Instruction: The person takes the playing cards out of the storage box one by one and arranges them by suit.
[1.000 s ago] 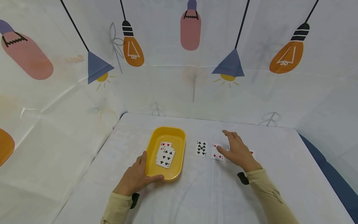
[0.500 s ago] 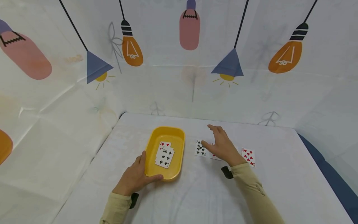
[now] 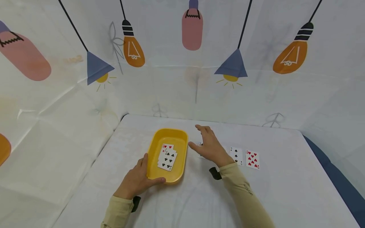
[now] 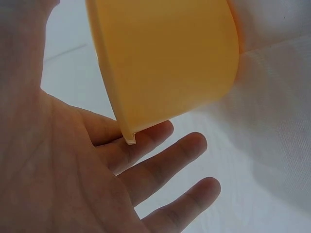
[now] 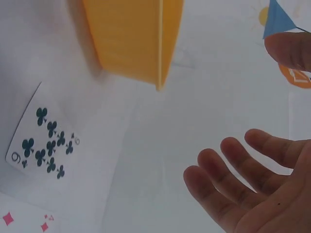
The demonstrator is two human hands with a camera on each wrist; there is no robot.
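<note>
Tray (image 3: 174, 136) sits on the worktop (image 3: 182, 209), long axis running away from the person, far end leaning slightly right. Left hand (image 3: 137, 180) is nearer, in contact at the near-left corner: thumb along the near end, fingers extended, not wrapped round the rim. Right hand (image 3: 209, 147) lies to the tray's right; thumb and fingers spread, nothing held, apart from the tray per right wrist view. Its thumb side faces the tray's right long side.

Pile (image 3: 167, 160) of overlapping cards lies inside the tray. Loose cards form a row rightward: clubs card (image 5: 43, 141), partly covered by the right hand in head view; diamonds card (image 5: 24, 216), hidden there; spades card (image 3: 236, 155); hearts card (image 3: 252, 159), farthest from the tray.
</note>
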